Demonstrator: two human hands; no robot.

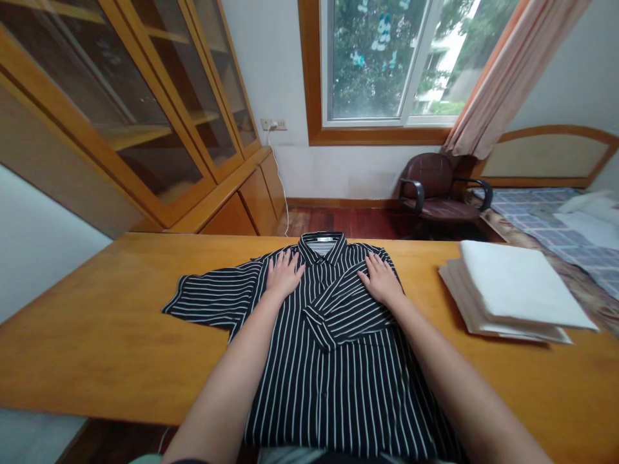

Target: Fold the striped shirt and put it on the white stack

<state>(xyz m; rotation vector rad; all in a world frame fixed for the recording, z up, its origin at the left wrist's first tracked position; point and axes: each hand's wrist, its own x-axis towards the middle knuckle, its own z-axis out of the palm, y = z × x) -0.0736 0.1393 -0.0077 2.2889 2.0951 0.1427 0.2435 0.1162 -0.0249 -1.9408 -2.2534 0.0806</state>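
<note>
A black shirt with white stripes (300, 374) lies front up on the wooden table, its collar toward the far edge. The sleeve on the right is folded across the chest, with its cuff near the middle. On the left the other sleeve stretches out flat over the tabletop. My left hand (284, 274) rests with fingers spread on the shirt's left shoulder area, beside the collar. My right hand (380, 278) lies flat, fingers apart, on the folded sleeve near the right shoulder. Both hands press on cloth without gripping it.
A stack of white folded items (522, 290) sits on the right of the wooden table (111, 328). Beyond the table stand a maroon armchair (435, 187) and a bed (536, 206). A glass-fronted cabinet (193, 129) lines the left wall; a white cord (278, 167) hangs from an outlet.
</note>
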